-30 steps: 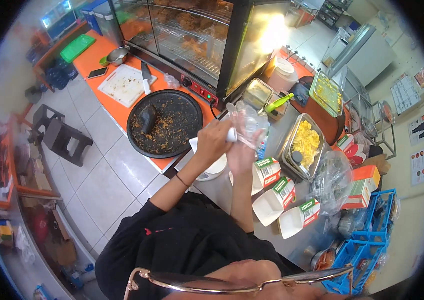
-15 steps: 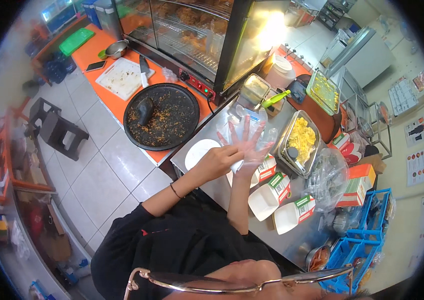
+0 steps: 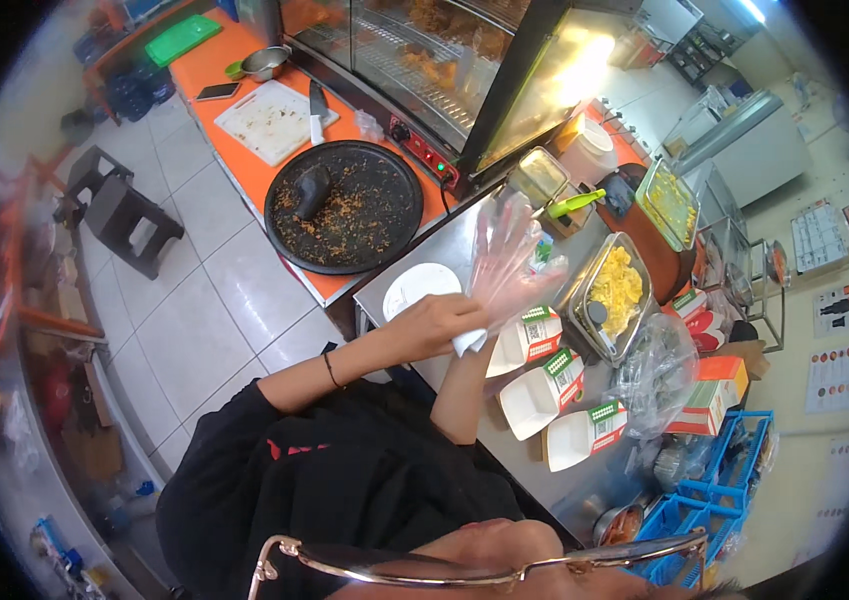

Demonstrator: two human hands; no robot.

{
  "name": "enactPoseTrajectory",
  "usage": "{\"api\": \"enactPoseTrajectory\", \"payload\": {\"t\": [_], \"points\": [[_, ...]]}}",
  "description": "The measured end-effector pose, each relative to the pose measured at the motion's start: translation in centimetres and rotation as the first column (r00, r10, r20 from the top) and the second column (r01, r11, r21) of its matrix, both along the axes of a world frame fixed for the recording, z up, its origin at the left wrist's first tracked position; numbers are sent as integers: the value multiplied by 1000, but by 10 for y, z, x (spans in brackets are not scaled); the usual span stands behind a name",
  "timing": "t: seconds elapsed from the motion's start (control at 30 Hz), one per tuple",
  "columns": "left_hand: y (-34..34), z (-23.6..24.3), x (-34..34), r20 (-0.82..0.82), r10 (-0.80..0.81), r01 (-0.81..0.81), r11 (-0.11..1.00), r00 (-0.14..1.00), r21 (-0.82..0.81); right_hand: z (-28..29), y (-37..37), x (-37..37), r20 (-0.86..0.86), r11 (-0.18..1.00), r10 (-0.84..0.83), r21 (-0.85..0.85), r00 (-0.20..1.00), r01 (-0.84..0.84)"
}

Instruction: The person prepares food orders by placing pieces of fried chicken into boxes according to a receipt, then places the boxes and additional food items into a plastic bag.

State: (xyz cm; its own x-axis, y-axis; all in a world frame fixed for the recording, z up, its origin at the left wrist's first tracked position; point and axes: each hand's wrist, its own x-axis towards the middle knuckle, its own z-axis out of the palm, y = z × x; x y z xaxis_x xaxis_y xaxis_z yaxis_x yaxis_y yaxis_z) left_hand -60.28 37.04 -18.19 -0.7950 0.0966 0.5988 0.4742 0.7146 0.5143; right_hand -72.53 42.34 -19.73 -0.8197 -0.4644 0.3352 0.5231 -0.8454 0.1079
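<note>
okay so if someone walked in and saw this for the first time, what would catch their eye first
Probably the right hand, raised over the steel counter inside a clear plastic glove, while the left hand grips the glove's cuff. Just left of that, a big round black stone mortar flecked with crumbs sits on the orange counter. To the right, a glass container of yellow food stands beside three open white boxes.

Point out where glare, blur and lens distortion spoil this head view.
Head view: glare burns out the glass of the display case; the fisheye bends the orange counter and floor tiles toward a dark rim; the left edge is smeared. The clear plastic glove on the right hand is sheer, hard to outline; the left hand at its cuff is sharp.
</note>
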Motion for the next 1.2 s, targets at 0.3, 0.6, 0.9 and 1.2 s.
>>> {"api": "enactPoseTrajectory", "payload": {"t": [0.3,0.6,0.9,1.2], "points": [[-76,-1,33,93,29,-38,994,995,101,2,-74,18,-342,661,-211,640,916,392],[-230,-13,83,190,-241,183,943,952,278,21,-229,91,-162,400,-691,726,705,559],[-365,55,18,-312,-739,-180,-502,597,846,69,-257,-126,-886,-921,173,10,430,390],[-399,139,-31,-309,-818,14,-346,486,938,28,-330,-156,-959,-767,-13,191,284,612]]}}
